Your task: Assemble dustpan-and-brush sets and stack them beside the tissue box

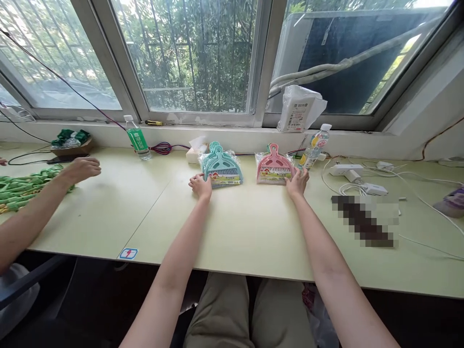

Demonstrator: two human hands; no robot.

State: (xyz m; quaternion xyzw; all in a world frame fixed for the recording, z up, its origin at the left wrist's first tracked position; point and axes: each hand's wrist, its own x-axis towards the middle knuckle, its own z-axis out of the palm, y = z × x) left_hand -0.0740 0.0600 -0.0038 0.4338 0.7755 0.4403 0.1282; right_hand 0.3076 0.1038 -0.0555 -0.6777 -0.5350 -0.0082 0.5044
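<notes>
My left hand (200,186) is at the lower left corner of a stack of teal dustpan-and-brush sets (222,166) in clear plastic wrap. Its thumb lies against the front edge and its fingers curl along the outer side. At the lower right corner of the pink dustpan-and-brush sets (274,165), my right hand (298,182) holds the edge in the same way. Both stacks lie on the pale table, handles pointing at the window, with a gap between them. Printed labels and brush bristles show through the wrap.
A tissue box (195,151) and a green-labelled bottle (137,139) stand left of the teal stack. Another bottle (316,146) is close beside my right hand. White chargers and cables (357,176) lie at right. A co-worker's arm (47,205) reaches over green cords (27,188).
</notes>
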